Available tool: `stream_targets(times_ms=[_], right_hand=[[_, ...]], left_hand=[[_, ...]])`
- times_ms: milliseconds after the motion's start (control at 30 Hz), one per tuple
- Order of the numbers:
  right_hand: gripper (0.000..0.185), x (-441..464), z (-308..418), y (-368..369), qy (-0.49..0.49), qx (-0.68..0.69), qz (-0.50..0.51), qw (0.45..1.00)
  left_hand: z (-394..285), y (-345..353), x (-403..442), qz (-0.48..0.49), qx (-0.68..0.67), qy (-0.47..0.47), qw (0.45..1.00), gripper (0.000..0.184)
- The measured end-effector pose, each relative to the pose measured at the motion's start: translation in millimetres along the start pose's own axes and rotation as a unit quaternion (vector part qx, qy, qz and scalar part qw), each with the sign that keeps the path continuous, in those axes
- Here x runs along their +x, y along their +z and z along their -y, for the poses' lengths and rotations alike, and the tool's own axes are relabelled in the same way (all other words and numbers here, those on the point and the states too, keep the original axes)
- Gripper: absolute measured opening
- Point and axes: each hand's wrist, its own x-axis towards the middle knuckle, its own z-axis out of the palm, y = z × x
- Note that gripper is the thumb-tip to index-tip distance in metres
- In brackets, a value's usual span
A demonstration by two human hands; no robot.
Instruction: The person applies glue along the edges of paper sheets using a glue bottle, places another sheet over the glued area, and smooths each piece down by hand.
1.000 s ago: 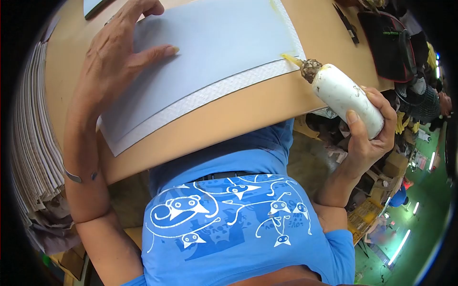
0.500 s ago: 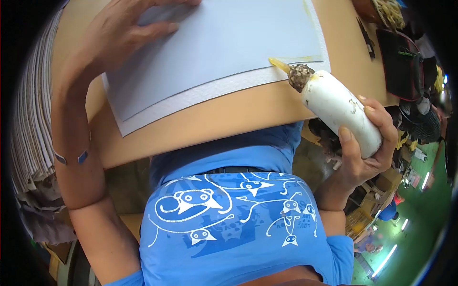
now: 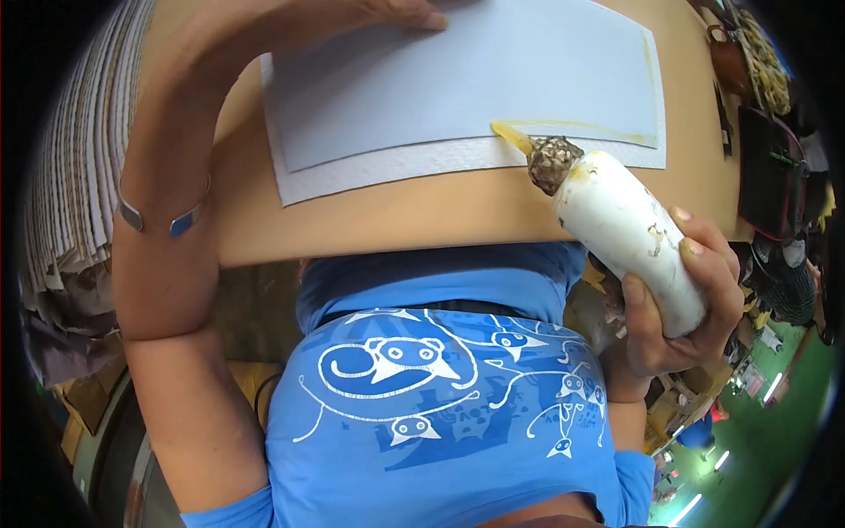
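Observation:
My right hand (image 3: 695,304) is wrapped around a white squeeze glue bottle (image 3: 620,224), tilted with its neck up and left. A crusted brown collar (image 3: 554,165) and a yellow nozzle (image 3: 510,135) top the bottle. The nozzle tip meets the near edge of a pale grey-blue sheet (image 3: 458,84), where a yellowish glue line (image 3: 585,128) runs right to the corner and up the right edge. Under that sheet lies a slightly larger white textured sheet (image 3: 370,169). My left hand (image 3: 409,13) rests on the grey-blue sheet, thumb stretched out; its other fingers are mostly cut off by the frame.
The sheets lie on a tan tabletop (image 3: 370,211). A tall stack of sheets (image 3: 84,150) stands at the left. Toward the right edge are a dark slim tool (image 3: 723,119), a black bag (image 3: 773,176) and a brown container (image 3: 732,62). Green floor (image 3: 783,422) shows beyond.
The nozzle has moved left along the near edge relative to the sheet, lengthening the glue line. My left hand appears farther up and right, and the whole view has shifted.

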Motion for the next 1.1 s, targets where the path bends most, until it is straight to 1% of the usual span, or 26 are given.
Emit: stream_targets(times_ms=[133,367,467,567,733,867,1033,1100], right_hand=[[0.049,6,6,7,-0.023,0.017,0.028,0.999],[0.046,13,17,16,-0.031,0.041,0.102,0.994],[0.047,22,24,23,-0.052,0.032,0.128,0.990],[0.048,28,24,32,-0.083,0.053,0.135,0.986],[0.051,31,41,45,-0.061,0.062,0.148,0.985],[0.053,38,44,50,-0.079,0.086,0.164,0.980],[0.053,43,33,53,-0.097,0.128,0.182,0.970],[0.051,42,23,54,-0.073,0.148,0.164,0.973]], left_hand=[[2,-2,-3,-0.002,0.002,0.017,1.000,0.040],[9,-3,-5,-0.006,-0.053,0.042,0.998,0.039],[13,-3,-6,-0.009,-0.080,0.051,0.995,0.039],[13,-3,-7,-0.010,-0.093,0.048,0.994,0.039],[16,-1,-9,-0.018,-0.092,0.056,0.994,0.038],[14,-2,-10,-0.014,-0.095,0.046,0.994,0.038],[18,-2,-10,-0.021,-0.104,0.071,0.992,0.036],[18,-2,-9,-0.026,-0.097,0.059,0.993,0.034]])
